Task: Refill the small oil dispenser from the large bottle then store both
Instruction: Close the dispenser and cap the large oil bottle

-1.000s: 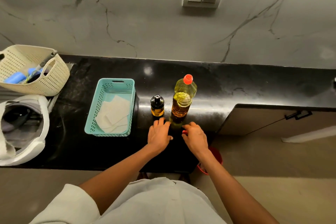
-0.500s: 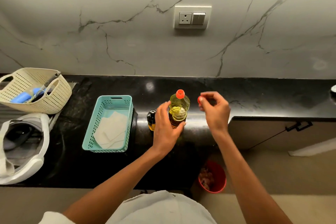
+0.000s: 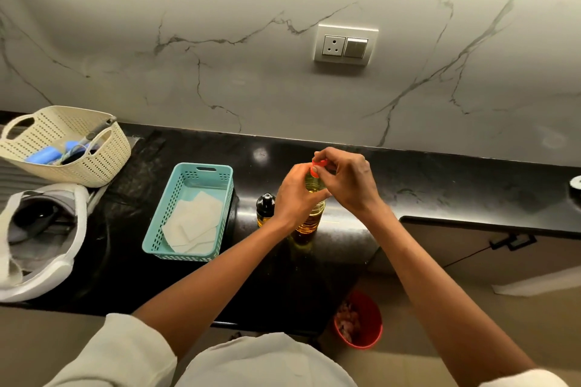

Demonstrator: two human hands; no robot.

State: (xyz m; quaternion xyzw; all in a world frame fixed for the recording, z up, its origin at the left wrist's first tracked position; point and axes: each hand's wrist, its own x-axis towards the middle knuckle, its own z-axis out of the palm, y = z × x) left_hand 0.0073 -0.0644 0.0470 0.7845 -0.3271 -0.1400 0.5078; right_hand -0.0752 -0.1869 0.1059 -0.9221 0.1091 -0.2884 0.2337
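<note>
The large clear bottle [image 3: 311,217] of yellow oil stands upright on the black counter [image 3: 408,179]. My left hand [image 3: 294,195] grips its upper body. My right hand [image 3: 345,181] pinches the red cap [image 3: 319,163] at the bottle's top. Just left of the bottle stands the small oil dispenser [image 3: 265,209], dark-topped with amber oil, untouched and partly hidden by my left wrist.
A teal basket [image 3: 201,173] with pale cloths sits left of the dispenser. A cream woven basket [image 3: 94,163] with tools is at far left, above a white-and-grey object [image 3: 63,264]. A red bin [image 3: 367,327] stands on the floor. A cabinet door [image 3: 471,248] is at right.
My left hand rose from the counter and closed round the large bottle. My right hand lifted, then came in over the bottle's cap. The camera tilted up.
</note>
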